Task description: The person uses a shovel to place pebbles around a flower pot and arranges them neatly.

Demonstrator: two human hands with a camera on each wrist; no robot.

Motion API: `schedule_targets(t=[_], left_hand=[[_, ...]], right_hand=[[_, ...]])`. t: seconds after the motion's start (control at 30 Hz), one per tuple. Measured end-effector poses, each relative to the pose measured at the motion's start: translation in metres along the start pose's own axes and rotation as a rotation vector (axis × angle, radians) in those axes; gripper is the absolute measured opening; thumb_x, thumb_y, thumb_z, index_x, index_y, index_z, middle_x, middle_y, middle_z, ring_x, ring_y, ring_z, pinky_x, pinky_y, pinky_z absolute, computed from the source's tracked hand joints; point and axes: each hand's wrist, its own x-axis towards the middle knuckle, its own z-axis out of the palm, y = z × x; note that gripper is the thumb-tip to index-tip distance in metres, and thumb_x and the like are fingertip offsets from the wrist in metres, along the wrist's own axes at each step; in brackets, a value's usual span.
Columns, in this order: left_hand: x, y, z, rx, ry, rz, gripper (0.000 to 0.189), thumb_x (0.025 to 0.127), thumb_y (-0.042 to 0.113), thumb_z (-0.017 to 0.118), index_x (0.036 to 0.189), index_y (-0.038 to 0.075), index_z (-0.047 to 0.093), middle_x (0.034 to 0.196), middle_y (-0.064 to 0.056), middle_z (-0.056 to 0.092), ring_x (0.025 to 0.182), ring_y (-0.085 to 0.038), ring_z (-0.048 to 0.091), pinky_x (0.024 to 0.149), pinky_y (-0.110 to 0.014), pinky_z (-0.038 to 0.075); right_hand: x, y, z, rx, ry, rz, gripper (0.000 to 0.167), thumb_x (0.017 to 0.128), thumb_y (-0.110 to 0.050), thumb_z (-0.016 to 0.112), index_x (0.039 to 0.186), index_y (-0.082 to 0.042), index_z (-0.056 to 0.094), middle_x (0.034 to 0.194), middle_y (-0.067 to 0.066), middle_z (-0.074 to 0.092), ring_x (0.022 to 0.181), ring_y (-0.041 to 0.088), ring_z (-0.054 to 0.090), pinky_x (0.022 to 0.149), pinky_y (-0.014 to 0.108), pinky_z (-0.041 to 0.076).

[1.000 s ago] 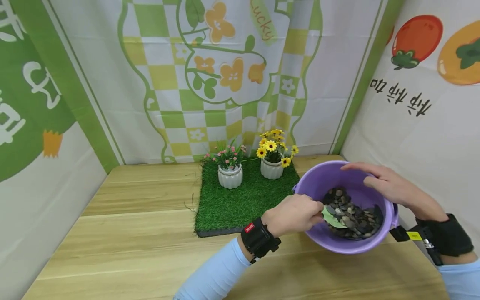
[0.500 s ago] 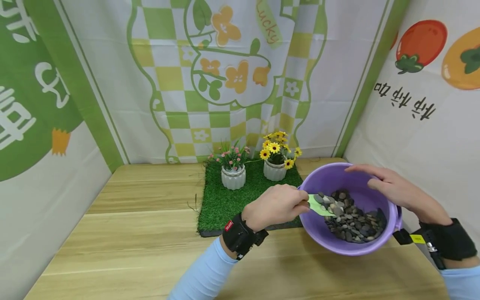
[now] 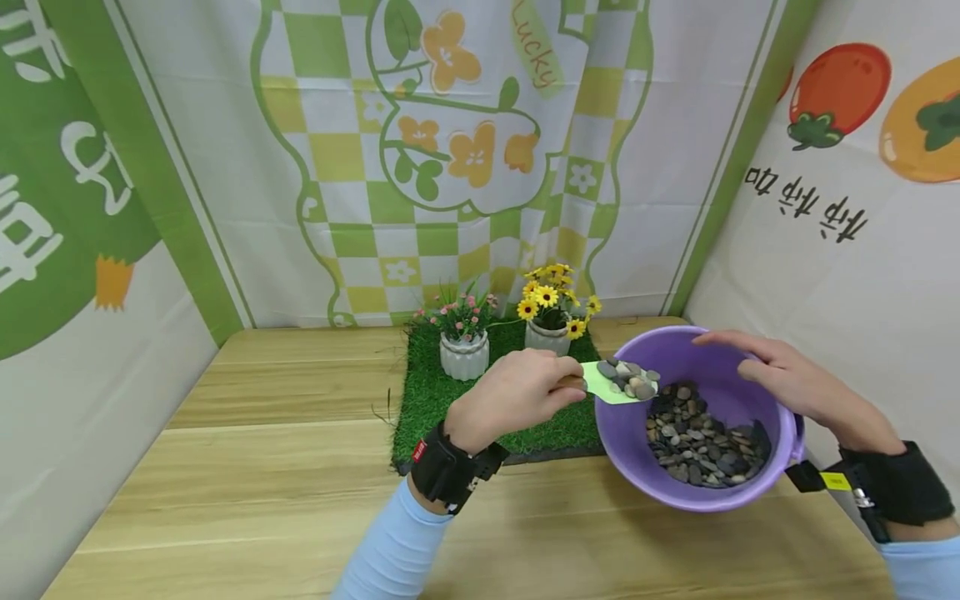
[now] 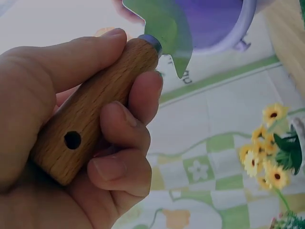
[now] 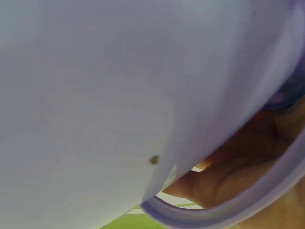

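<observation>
My left hand (image 3: 517, 396) grips a small garden trowel by its wooden handle (image 4: 102, 102), fingers and thumb wrapped round it. Several grey, tan and white pebbles (image 3: 630, 381) lie on its light green blade (image 3: 596, 382), which overlaps the left rim of a purple bucket (image 3: 675, 354) in the head view. More pebbles (image 3: 705, 446) cover part of the bucket's bottom. My right hand (image 3: 817, 387) holds the bucket's far right rim, thumb on the inside. The right wrist view is mostly filled by the bucket's outer wall (image 5: 95, 95).
Left of the bucket, a square of artificial turf (image 3: 435, 425) lies on the wooden table (image 3: 262, 492). On it stand a white pot of pink flowers (image 3: 465, 358) and one of yellow flowers (image 3: 547, 337). Printed cloth walls (image 3: 465, 108) enclose the table's back and sides.
My left hand has drawn the trowel out of the pebbles, up and to the left, with a load on its blade. The right hand stays on the bucket.
</observation>
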Motion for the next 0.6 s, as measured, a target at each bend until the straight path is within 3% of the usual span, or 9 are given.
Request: schedule_targets(t=[0.23,0.43,0.5,0.6], left_hand=[[-0.010,-0.013,-0.017,-0.030,0.062,-0.049,0.019,0.099,0.029,0.060,0.111,0.017,0.068,0.092,0.006,0.068,0.079,-0.007,0.059,0.073,-0.023,0.048],[-0.015,-0.024,-0.023,-0.002,0.076,-0.130,0.017,0.099,0.029,0.059,0.108,0.018,0.069,0.087,0.006,0.066,0.071,-0.008,0.055,0.069,-0.025,0.047],[-0.017,-0.028,-0.022,0.005,0.080,-0.160,0.017,0.099,0.029,0.059,0.108,0.019,0.070,0.087,0.006,0.067,0.071,-0.008,0.055,0.069,-0.025,0.047],[-0.020,-0.032,-0.020,0.005,0.083,-0.203,0.019,0.099,0.030,0.059,0.110,0.019,0.070,0.091,0.006,0.069,0.073,-0.008,0.057,0.070,-0.026,0.048]], right_hand=[[0.000,0.000,0.000,-0.005,0.007,-0.005,0.049,0.098,0.002,0.040,0.141,-0.018,0.052,0.136,-0.032,0.040,0.118,-0.013,0.043,0.086,0.015,0.045],[0.000,0.000,0.000,-0.030,0.018,-0.009,0.048,0.098,0.001,0.042,0.139,-0.020,0.054,0.136,-0.033,0.040,0.119,-0.014,0.040,0.086,0.013,0.042],[0.000,0.000,0.000,-0.036,0.017,-0.010,0.048,0.097,0.001,0.042,0.139,-0.020,0.054,0.138,-0.028,0.043,0.120,-0.015,0.039,0.087,0.012,0.040],[0.001,-0.001,0.001,-0.044,0.008,0.005,0.049,0.098,0.000,0.042,0.140,-0.021,0.054,0.145,-0.010,0.047,0.120,-0.015,0.039,0.088,0.014,0.040]])
